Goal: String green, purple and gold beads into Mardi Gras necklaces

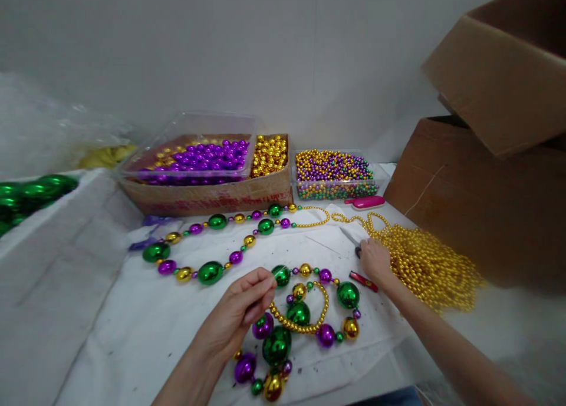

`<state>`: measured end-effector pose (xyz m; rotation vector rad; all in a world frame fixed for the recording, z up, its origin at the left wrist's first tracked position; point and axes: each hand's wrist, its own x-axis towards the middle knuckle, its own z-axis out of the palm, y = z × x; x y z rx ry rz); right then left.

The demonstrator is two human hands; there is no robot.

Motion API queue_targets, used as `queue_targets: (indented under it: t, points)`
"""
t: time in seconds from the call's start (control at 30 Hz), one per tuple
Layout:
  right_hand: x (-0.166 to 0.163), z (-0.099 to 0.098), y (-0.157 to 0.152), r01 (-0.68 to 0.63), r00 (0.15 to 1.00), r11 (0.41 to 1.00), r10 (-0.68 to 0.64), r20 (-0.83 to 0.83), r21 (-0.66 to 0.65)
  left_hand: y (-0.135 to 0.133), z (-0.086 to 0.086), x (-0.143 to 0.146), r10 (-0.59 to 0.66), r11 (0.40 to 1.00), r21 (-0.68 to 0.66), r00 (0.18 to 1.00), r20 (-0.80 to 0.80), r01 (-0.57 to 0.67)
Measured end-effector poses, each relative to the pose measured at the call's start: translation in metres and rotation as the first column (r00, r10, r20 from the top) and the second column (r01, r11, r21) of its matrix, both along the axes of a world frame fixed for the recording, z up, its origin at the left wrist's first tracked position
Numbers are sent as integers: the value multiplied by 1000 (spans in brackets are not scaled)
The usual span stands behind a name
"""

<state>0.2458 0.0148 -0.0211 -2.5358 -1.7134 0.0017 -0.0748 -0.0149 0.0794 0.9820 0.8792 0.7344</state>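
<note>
My left hand (241,312) is closed in a pinch beside a green bead at one end of a coiled necklace (305,317) of green, purple and gold beads lying on a white cloth (145,312). Whether a thread is held there is too fine to see. My right hand (375,260) rests fingers-down on a pair of scissors (354,241) with a red handle (363,281), at the edge of a heap of small gold bead strands (424,264). A second long necklace (212,247) lies stretched across the cloth farther back.
At the back stand a cardboard tray (212,197) with purple and gold beads under a clear lid, and a clear tub (336,176) of small mixed beads. A pink tool (365,203) lies by the tub. Large cardboard boxes (486,158) stand right; green beads (26,197) sit left.
</note>
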Motion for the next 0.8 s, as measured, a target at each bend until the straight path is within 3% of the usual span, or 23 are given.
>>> queue_targets:
  t: [0.13,0.23,0.3,0.37,0.43,0.53,0.57,0.6,0.67,0.8]
  points:
    - [-6,13,-8,-16,993,997,24,-118,70,-3,-1,-2,14,1000,8,999,30,-15]
    - [-23,31,-20,-98,956,984,135,-262,150,-5,-2,1,10,1000,19,999,37,-11]
    - [-43,46,-30,-188,886,964,250,-391,190,-7,-2,5,7,999,39,1000,30,-8]
    - [-69,60,-43,-294,766,929,369,-526,224,-8,-1,11,12,997,82,1000,5,-13]
    - [-97,73,-56,-348,565,891,447,-694,291,-9,0,17,32,989,147,999,-41,-26]
    - [-133,85,-66,-229,26,884,424,-905,408,-9,4,25,118,953,294,985,-123,-77]
    - [-141,87,-66,-176,-101,892,404,-909,416,-10,5,26,151,935,340,979,-135,-98]
    - [-148,87,-66,-135,-168,901,389,-906,412,-10,5,27,183,919,375,974,-137,-120]
    - [-155,85,-64,-92,-216,920,356,-909,381,-12,5,29,222,907,391,968,-121,-159]
    - [-153,76,-66,-186,-184,929,288,-940,321,-18,-1,29,230,942,268,970,-79,-201]
